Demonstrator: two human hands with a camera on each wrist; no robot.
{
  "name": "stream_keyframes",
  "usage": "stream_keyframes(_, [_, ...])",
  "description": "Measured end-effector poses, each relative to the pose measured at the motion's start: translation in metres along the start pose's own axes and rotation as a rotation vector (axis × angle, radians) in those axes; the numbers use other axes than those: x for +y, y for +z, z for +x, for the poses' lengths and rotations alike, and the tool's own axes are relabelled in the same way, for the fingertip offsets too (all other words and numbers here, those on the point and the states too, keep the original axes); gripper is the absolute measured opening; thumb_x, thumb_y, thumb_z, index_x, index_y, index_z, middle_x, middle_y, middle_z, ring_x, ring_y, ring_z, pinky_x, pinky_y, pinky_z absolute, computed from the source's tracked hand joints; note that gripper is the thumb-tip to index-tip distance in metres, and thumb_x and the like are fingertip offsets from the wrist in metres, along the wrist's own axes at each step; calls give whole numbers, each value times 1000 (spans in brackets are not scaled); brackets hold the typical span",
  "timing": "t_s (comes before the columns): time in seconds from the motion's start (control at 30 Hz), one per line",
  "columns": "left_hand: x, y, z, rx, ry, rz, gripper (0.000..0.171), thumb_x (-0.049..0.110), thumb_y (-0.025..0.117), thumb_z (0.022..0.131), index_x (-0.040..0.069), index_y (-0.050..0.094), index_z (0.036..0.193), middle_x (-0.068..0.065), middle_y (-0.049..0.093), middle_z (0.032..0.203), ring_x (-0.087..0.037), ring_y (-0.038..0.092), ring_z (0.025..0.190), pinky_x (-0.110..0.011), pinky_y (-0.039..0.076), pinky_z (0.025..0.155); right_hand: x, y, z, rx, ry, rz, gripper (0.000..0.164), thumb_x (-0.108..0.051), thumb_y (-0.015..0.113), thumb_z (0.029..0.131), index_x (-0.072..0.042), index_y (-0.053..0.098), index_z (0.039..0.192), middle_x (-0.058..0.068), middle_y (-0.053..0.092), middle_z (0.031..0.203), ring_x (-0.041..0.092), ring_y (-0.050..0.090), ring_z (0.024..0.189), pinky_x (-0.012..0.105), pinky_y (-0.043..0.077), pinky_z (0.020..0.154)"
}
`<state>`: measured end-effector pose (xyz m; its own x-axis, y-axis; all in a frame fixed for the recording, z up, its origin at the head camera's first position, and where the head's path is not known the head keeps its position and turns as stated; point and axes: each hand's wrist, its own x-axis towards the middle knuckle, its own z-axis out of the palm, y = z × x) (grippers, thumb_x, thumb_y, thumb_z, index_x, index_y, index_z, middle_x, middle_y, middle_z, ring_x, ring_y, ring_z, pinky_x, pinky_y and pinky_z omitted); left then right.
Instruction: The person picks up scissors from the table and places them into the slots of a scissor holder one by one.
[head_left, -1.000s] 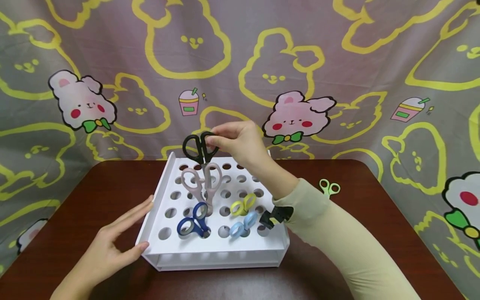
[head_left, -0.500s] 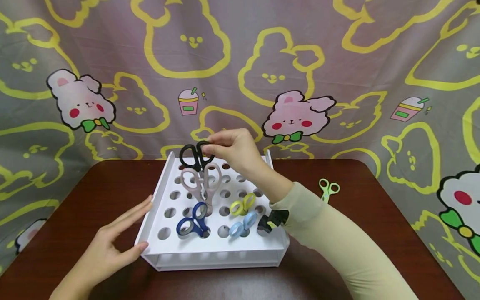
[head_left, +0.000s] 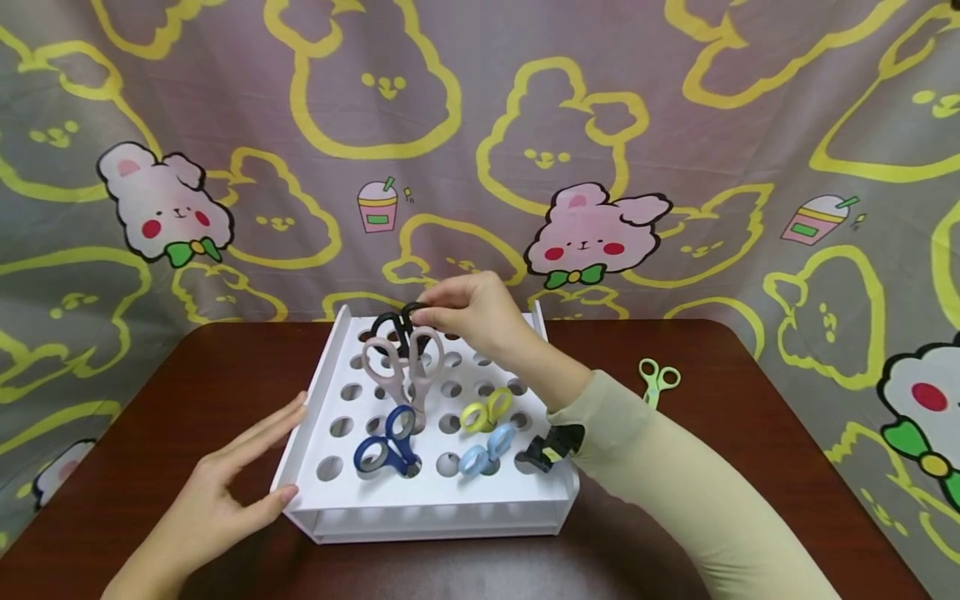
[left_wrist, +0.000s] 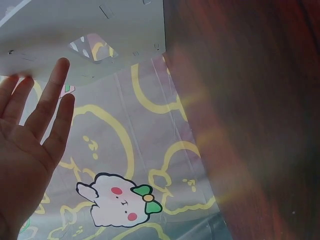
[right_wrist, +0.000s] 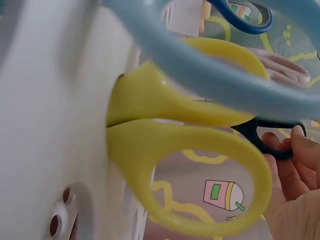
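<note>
Toward the back of a white rack with rows of round holes, my right hand pinches one handle loop of black scissors. Their blades are hidden behind pink scissors, which stand in the rack. In the right wrist view the right hand holds the black loop. My left hand touches the rack's left side with straight fingers. In the left wrist view its fingers are spread along the white side panel.
Dark blue scissors, yellow scissors and light blue scissors stand in the rack's front holes. Light green scissors lie on the brown table to the right. A patterned curtain hangs behind.
The black scissors, in my right hand's pinch, have come down from above the rack, so their handles sit lower behind the pink pair. My left hand stays in place.
</note>
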<state>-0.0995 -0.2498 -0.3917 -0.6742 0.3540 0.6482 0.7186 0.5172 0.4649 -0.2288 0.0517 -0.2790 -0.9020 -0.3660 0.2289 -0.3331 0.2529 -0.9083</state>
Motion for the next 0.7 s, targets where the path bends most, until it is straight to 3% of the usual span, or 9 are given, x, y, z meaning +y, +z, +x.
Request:
stream_keyframes(0.13, [0, 0, 0, 0, -3, 3, 82, -6, 84, 56, -4, 59, 134, -15, 54, 147, -7, 47, 140, -11, 32, 111, 4, -2, 0, -14, 1, 14, 21, -8, 77, 85, 1, 76, 103, 17, 77, 95, 13, 65, 68, 28, 58, 65])
stream_keyframes(0.3, [-1, 0, 0, 1, 3, 2, 82, -6, 84, 56, -4, 59, 133, -15, 54, 147, -8, 47, 140, -11, 32, 111, 5, -4, -1, -36, 26, 27, 19, -4, 76, 85, 3, 75, 102, 19, 76, 97, 6, 66, 69, 28, 59, 68])
stream_keyframes(0.57, [-1, 0, 1, -1, 5, 1, 81, -5, 85, 56, -4, 59, 133, -15, 54, 147, -8, 47, 140, -11, 32, 111, -5, -11, -2, -154, 56, -144, 16, -3, 73, 87, 0, 77, 103, 14, 77, 103, 14, 71, 93, 22, 55, 77])
stream_keyframes(0.7, [0, 0, 1, -2, -3, 2, 81, -5, 85, 57, -3, 59, 134, -15, 54, 147, -8, 47, 140, -10, 32, 111, -10, -13, -2, -207, 81, -185, 14, -5, 75, 86, -3, 78, 99, 10, 77, 98, 14, 69, 88, 24, 55, 77])
